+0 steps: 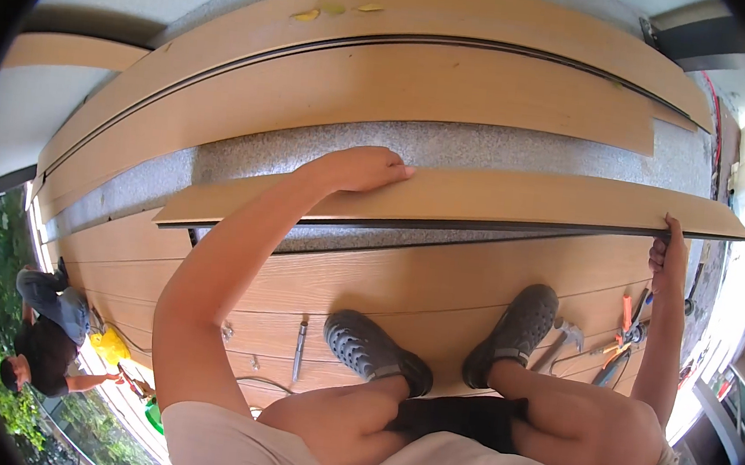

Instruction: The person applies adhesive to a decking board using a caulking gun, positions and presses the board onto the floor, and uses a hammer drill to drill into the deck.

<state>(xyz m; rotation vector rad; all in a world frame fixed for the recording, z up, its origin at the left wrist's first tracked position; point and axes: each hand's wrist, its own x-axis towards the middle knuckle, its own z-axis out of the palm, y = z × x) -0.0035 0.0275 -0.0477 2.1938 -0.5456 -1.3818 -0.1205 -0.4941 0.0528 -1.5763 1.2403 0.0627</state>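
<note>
Plank (528, 196) under left hand (362, 169), gripped in right hand (670, 254).

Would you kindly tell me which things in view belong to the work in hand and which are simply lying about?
Work: tan plank, held by left hand and right hand; probably boards underfoot, hammer, orange-handled tool.
Lying about, apparently: yellow leaves on the far board.

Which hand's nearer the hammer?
Right. The right hand holds the board near its right end, beyond and right of the hammer; the left hand is on the board, farther away, to the hammer's left.
</note>
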